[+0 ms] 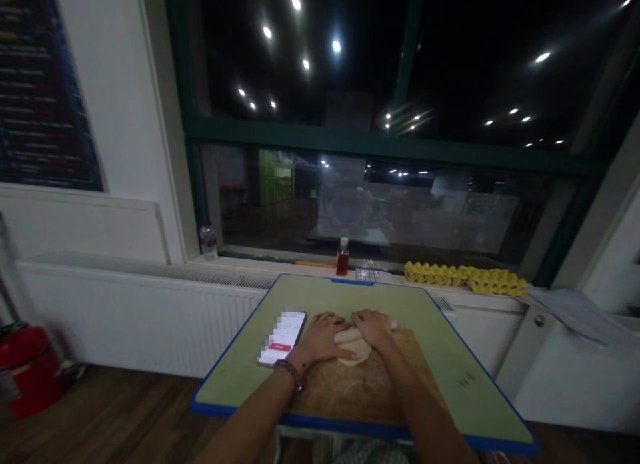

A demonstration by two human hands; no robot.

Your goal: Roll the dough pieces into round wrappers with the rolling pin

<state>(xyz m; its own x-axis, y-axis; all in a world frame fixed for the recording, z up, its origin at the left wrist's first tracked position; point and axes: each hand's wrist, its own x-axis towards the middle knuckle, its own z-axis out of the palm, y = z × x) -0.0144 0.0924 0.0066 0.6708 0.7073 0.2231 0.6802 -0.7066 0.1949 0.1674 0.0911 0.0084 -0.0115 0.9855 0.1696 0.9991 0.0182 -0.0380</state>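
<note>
A pale rolling pin (347, 335) lies across a round, flat piece of dough (358, 352) on a brown wooden board (360, 394). My left hand (324, 336) wraps over the pin's left end, its thumb stretched out over the dough. Around the right part of the pin my right hand (373, 325) is closed, with the pin's end poking out beyond it. A phone (284, 339) with a lit screen lies to the left of my left hand.
The board rests on a small green table (240, 377) with a blue rim. On the windowsill stand a water bottle (209, 241), a red sauce bottle (343, 257) and yellow egg trays (465, 277). A white radiator (135, 317) runs behind; a red fire extinguisher (33, 371) stands at left.
</note>
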